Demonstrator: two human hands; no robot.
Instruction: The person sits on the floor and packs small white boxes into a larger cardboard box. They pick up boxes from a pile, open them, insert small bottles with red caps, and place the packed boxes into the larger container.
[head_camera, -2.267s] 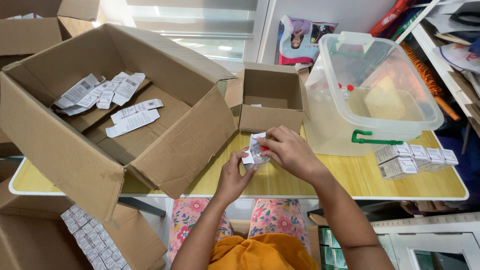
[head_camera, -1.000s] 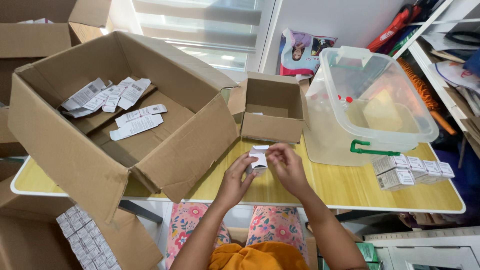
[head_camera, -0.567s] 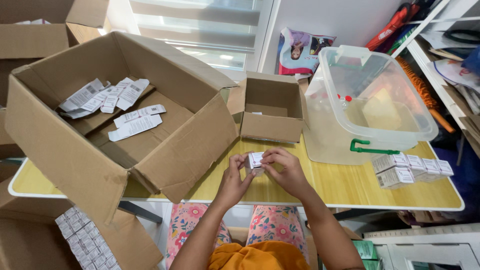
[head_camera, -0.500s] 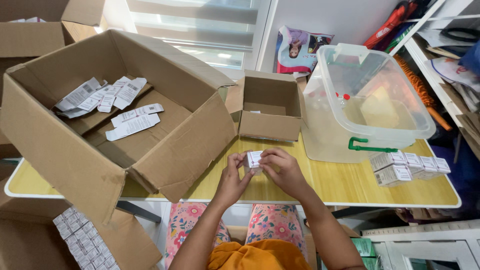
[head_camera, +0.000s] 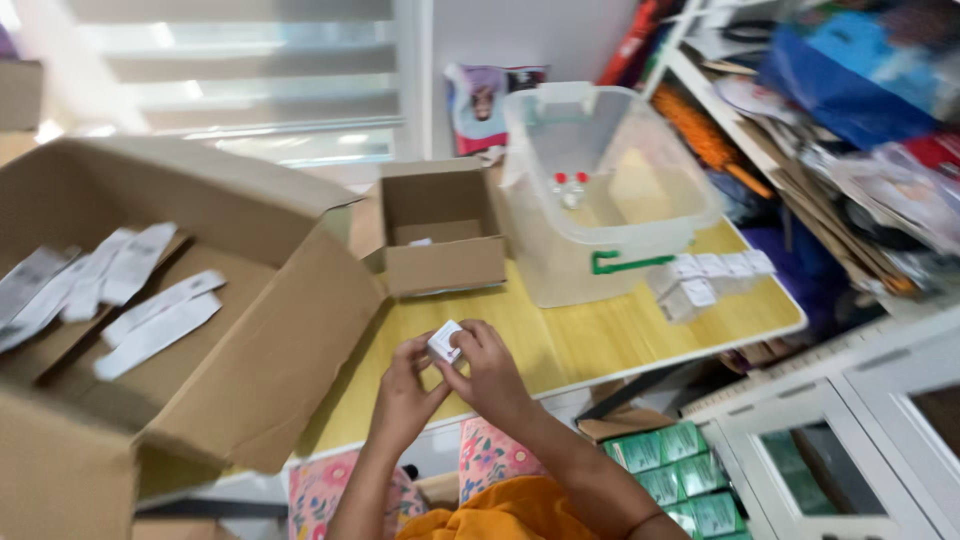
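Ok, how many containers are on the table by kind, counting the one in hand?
Open cardboard boxes: 2, the large box and the small box
Tubs: 1, the clear plastic tub
Cartons in hand: 1, the small white carton between left hand and right hand
Total: 4; the stacked cartons are too blurred to count.

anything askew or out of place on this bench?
The large cardboard box sits tilted on its side, overhanging the table edge, with flat white cartons loose inside. The stack of small white boxes at the far right looks uneven. Both hands hold a small white box; no visible damage.
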